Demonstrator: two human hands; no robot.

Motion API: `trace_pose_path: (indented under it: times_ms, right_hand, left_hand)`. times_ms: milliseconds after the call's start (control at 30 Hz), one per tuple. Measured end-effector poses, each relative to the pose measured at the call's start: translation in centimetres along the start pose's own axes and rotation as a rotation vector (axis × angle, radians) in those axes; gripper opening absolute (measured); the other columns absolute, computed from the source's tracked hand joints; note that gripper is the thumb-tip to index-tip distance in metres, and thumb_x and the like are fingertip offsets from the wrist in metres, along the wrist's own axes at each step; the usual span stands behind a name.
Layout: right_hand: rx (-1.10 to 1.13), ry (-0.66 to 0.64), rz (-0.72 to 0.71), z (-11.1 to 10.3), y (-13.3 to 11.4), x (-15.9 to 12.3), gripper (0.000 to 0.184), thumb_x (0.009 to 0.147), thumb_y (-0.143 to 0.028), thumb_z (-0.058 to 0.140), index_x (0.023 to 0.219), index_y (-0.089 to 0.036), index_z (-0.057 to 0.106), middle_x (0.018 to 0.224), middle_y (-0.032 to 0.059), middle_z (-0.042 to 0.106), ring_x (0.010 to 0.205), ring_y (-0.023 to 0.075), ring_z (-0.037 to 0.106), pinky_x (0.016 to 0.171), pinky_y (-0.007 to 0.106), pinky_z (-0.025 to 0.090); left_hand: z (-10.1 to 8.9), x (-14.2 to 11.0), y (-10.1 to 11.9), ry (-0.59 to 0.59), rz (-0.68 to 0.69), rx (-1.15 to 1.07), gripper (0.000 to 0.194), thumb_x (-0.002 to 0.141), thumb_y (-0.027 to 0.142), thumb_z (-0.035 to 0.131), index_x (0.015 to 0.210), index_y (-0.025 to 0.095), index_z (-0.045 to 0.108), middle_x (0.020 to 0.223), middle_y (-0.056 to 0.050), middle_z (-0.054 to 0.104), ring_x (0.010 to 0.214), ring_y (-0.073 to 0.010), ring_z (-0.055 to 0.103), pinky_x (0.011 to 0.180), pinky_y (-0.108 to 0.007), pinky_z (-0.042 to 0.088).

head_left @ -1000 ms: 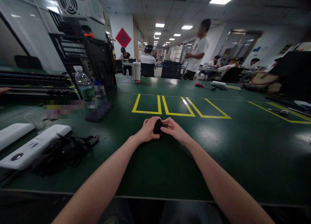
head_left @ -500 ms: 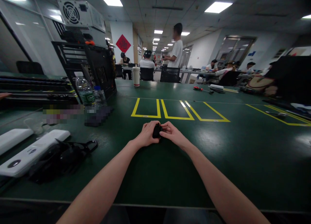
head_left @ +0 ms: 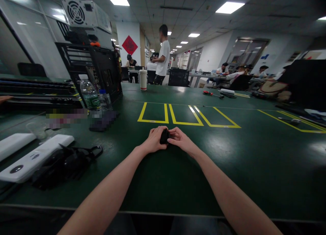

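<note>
Both my hands meet over the middle of the green table [head_left: 183, 180], just in front of yellow tape outlines. My left hand [head_left: 154, 140] is wrapped around a small black object [head_left: 164, 136], thumb on the near side. From the other side, my right hand [head_left: 180, 139] pinches at the object's right edge with thumb and fingertips. The object looks compact and dark; its kind cannot be made out, and the left fingers hide part of it.
Yellow tape [head_left: 152, 121] marks several outlines. To the left are white devices [head_left: 48, 153], a black strapped item [head_left: 68, 162], water bottles [head_left: 89, 94] and a computer case [head_left: 102, 72]. A cup [head_left: 143, 79] and a red-handled screwdriver [head_left: 208, 92] stand or lie farther back. People are in the background.
A standing person in the background has moved left. My hands and the black object keep nearly the same place and grip.
</note>
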State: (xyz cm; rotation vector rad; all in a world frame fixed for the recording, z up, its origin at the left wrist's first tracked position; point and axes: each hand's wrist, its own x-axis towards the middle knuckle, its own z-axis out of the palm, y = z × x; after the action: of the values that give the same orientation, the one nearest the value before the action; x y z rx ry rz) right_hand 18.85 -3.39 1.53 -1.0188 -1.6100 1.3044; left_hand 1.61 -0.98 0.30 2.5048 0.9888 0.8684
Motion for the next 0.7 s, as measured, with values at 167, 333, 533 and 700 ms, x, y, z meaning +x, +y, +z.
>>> trace_pose_path:
  times_ms: [167, 333, 533, 700]
  right_hand:
    - [-0.03, 0.105, -0.04, 0.25, 0.65, 0.66, 0.019, 0.071, -0.031, 0.06, 0.084, -0.021, 0.05, 0.088, -0.001, 0.057, 0.085, 0.0155, 0.056, 0.083, 0.037, 0.043]
    - [-0.034, 0.075, 0.011, 0.15, 0.48, 0.56, 0.024, 0.071, -0.029, 0.059, 0.093, -0.021, 0.051, 0.098, 0.002, 0.057, 0.092, 0.0167, 0.055, 0.086, 0.039, 0.042]
    - [-0.041, 0.023, -0.002, 0.04, -0.08, 0.02, 0.024, 0.07, -0.027, 0.062, 0.091, -0.023, 0.051, 0.095, 0.0006, 0.057, 0.092, 0.0176, 0.055, 0.084, 0.038, 0.043]
    - [-0.084, 0.11, -0.025, 0.26, 0.63, 0.68, 0.018, 0.074, -0.033, 0.056, 0.088, -0.022, 0.053, 0.089, 0.0004, 0.057, 0.088, 0.0171, 0.055, 0.083, 0.038, 0.043]
  left_hand:
    - [0.18, 0.03, -0.06, 0.019, 0.01, 0.004, 0.063, 0.061, 0.022, 0.064, 0.115, 0.023, 0.032, 0.111, -0.005, 0.045, 0.107, -0.0242, 0.044, 0.095, -0.042, 0.025]
    - [0.15, 0.08, 0.03, 0.004, -0.029, 0.002, 0.063, 0.061, 0.021, 0.064, 0.115, 0.024, 0.032, 0.111, -0.005, 0.046, 0.107, -0.0246, 0.044, 0.095, -0.043, 0.025]
    - [0.13, 0.04, -0.03, 0.005, 0.003, 0.01, 0.063, 0.061, 0.021, 0.064, 0.116, 0.023, 0.032, 0.111, -0.005, 0.046, 0.106, -0.0236, 0.045, 0.095, -0.041, 0.026]
    - [-0.03, 0.01, 0.14, -0.004, -0.003, 0.005, 0.061, 0.063, 0.023, 0.064, 0.115, 0.024, 0.032, 0.111, -0.005, 0.046, 0.106, -0.0241, 0.044, 0.095, -0.043, 0.025]
